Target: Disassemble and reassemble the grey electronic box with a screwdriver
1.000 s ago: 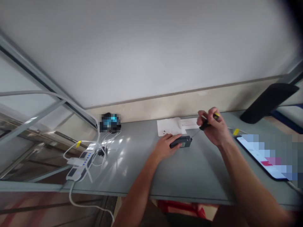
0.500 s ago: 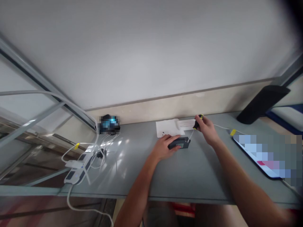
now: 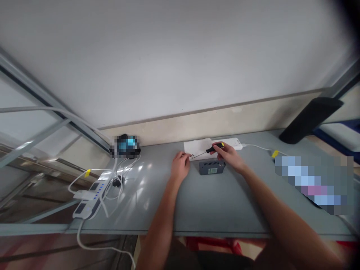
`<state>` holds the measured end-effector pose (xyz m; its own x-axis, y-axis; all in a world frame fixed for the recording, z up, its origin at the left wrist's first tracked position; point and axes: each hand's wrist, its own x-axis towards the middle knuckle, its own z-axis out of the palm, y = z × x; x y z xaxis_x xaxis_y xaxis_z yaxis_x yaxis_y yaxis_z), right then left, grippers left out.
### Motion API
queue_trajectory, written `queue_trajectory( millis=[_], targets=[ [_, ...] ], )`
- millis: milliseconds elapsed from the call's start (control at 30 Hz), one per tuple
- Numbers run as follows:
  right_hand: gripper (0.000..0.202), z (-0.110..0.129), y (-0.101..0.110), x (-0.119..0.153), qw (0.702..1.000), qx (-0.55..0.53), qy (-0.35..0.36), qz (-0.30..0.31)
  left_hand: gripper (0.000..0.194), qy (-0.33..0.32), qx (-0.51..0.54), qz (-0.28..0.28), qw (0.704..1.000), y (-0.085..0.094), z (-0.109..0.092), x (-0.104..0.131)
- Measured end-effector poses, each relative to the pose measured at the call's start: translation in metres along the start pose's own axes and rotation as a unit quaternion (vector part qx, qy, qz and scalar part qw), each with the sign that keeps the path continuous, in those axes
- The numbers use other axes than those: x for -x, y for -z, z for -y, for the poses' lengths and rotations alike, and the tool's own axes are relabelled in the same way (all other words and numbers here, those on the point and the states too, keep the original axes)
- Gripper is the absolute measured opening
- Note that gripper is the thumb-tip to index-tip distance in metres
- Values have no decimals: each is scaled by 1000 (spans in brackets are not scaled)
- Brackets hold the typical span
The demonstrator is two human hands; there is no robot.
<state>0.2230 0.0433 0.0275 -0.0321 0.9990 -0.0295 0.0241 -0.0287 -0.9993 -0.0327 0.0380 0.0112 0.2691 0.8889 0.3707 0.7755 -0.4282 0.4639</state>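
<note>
My right hand [image 3: 229,154] is closed around a screwdriver [image 3: 214,148] with a black and yellow handle. The slim shaft points left, its tip low over a white sheet of paper [image 3: 199,146]. Small dark bits [image 3: 192,156], perhaps screws, are at the sheet's lower left, close to that tip. There my left hand [image 3: 180,165] rests with its fingers drawn together beside the tip; whatever they pinch is too small to make out. A dark grey box [image 3: 211,168] with a slotted top and a pale label stands on the table just below the paper, touched by neither hand.
A white power strip [image 3: 236,143] lies behind my right hand. To the left are another power strip [image 3: 90,202] with tangled white cables and a blurred-out device [image 3: 125,146]. A black cylinder [image 3: 309,120] and a blurred-out screen [image 3: 315,185] stand on the right.
My left hand has let go of the dark grey box and moved left to the paper's edge. The screwdriver has swung from the box's right end leftward to the small dark bits.
</note>
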Motion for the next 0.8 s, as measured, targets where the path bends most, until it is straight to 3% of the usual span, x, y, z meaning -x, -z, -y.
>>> queue_trajectory(
  millis=[367, 800],
  targets=[
    [54, 1, -5, 2, 1000, 8, -3, 1, 20, 18, -14, 21, 1000, -4, 1, 3],
    [48, 1, 2, 1, 998, -63, 14, -17, 20, 17, 47, -5, 999, 1, -7, 0]
  ],
)
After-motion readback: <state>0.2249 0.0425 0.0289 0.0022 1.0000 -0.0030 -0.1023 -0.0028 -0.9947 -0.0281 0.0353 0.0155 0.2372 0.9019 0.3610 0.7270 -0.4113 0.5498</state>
